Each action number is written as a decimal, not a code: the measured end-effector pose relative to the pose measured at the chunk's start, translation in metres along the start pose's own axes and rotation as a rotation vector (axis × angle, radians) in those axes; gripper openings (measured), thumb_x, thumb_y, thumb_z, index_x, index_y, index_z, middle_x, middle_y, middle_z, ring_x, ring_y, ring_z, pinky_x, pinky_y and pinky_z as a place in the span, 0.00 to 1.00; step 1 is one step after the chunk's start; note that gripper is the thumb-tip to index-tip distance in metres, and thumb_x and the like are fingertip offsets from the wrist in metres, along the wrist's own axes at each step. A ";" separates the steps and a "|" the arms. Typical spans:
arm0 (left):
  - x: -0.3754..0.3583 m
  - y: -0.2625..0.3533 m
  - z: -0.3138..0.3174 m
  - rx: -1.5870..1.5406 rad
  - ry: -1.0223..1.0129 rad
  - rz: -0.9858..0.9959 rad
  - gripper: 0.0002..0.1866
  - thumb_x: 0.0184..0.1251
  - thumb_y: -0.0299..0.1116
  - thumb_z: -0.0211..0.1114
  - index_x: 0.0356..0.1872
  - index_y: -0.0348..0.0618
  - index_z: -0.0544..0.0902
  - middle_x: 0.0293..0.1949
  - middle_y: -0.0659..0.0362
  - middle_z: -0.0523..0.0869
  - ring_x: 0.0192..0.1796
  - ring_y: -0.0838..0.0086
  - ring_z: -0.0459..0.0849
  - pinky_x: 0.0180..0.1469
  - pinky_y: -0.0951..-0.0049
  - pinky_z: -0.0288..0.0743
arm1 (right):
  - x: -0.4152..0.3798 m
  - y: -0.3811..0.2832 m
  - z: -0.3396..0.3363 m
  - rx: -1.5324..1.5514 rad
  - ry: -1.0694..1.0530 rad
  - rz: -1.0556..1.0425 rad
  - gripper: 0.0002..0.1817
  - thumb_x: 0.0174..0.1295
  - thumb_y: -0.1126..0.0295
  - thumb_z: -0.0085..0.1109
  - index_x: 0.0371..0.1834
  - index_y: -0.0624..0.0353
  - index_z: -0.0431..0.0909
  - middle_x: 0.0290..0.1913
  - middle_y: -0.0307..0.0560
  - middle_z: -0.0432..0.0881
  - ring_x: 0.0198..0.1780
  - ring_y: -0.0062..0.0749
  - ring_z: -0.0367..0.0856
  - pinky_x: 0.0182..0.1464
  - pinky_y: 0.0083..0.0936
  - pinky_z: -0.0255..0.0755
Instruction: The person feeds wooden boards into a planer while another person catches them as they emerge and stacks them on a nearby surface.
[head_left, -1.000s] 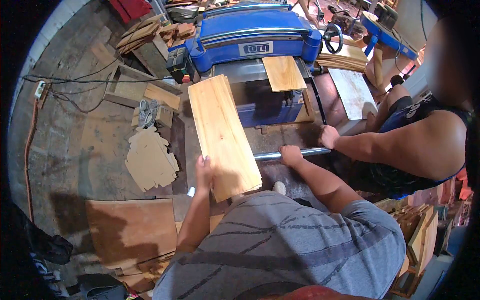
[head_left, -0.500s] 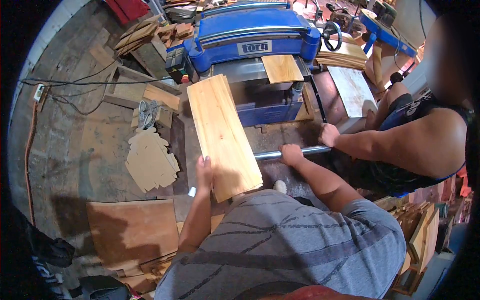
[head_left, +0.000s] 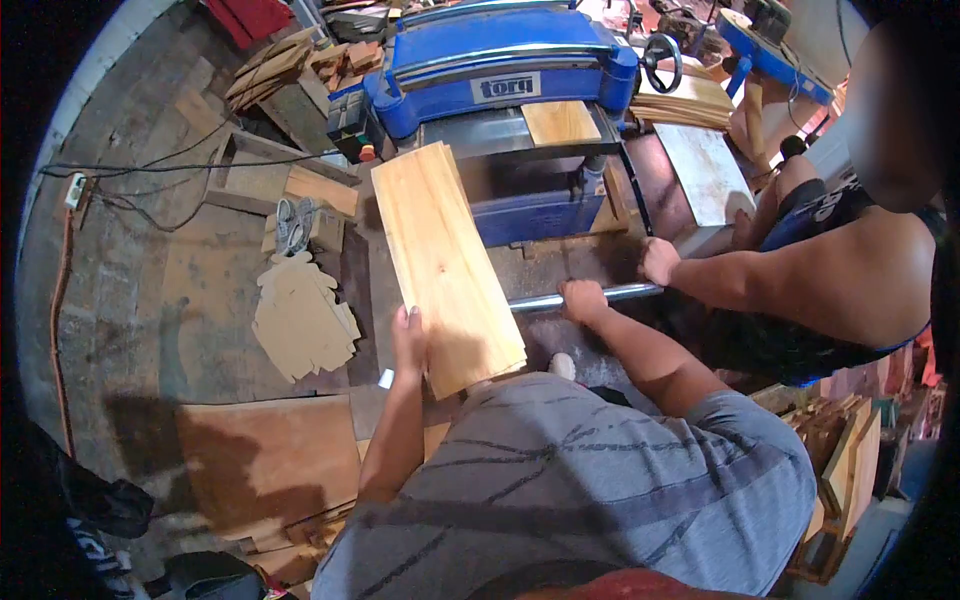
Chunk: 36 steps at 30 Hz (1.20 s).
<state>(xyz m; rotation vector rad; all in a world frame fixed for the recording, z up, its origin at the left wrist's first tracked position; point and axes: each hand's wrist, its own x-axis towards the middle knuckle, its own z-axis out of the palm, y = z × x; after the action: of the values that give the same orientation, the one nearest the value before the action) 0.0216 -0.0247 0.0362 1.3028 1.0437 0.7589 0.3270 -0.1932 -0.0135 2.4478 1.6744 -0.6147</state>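
My left hand (head_left: pixel 409 343) grips the left edge of a small stack of light wooden boards (head_left: pixel 440 262), thumb on top. The stack tilts up in front of me, its near end by my shirt. My right hand (head_left: pixel 583 299) is wrapped round a shiny metal bar (head_left: pixel 632 292), right of the boards. Ahead stands a blue thickness planer (head_left: pixel 490 55) marked "torq". A short wooden board (head_left: pixel 561 122) lies on its metal bed. At right, a co-worker's hand (head_left: pixel 658 262) is closed near the bar's far end; what it holds is hidden.
A handwheel (head_left: pixel 662 62) juts from the planer's right side. Stacked boards (head_left: pixel 685 103) and a whitish panel (head_left: pixel 704 172) lie beyond it. On the left floor are flattened cardboard (head_left: pixel 300 318), a coiled cable (head_left: pixel 293 225) and a black cord (head_left: pixel 190 162). A brown sheet (head_left: pixel 265 455) lies near me.
The view has shifted slightly, so the planer sits a little higher in it. Both my hands keep their holds, and the boards have barely moved.
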 end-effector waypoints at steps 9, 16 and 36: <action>-0.003 0.011 0.002 0.119 0.021 0.009 0.15 0.73 0.31 0.47 0.52 0.30 0.75 0.42 0.54 0.83 0.41 0.73 0.80 0.46 0.71 0.74 | -0.004 -0.002 -0.007 0.007 0.041 -0.014 0.13 0.53 0.65 0.60 0.42 0.53 0.82 0.40 0.52 0.86 0.42 0.45 0.86 0.45 0.39 0.79; 0.007 -0.012 -0.004 0.050 0.015 0.051 0.15 0.73 0.31 0.48 0.51 0.30 0.75 0.41 0.54 0.84 0.41 0.74 0.81 0.45 0.71 0.74 | -0.009 -0.005 -0.012 0.025 0.048 -0.012 0.12 0.53 0.64 0.61 0.40 0.53 0.82 0.39 0.52 0.86 0.43 0.45 0.86 0.46 0.40 0.78; 0.002 0.003 0.004 -0.091 -0.006 0.015 0.13 0.74 0.30 0.48 0.48 0.30 0.75 0.41 0.55 0.83 0.41 0.75 0.80 0.45 0.73 0.74 | -0.005 -0.001 0.001 0.031 0.113 -0.015 0.13 0.50 0.62 0.66 0.39 0.52 0.81 0.36 0.51 0.86 0.39 0.46 0.86 0.44 0.40 0.77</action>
<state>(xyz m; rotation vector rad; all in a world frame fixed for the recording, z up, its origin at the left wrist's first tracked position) 0.0258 -0.0241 0.0386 1.2350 0.9844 0.8042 0.3248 -0.1976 -0.0121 2.5379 1.7376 -0.5172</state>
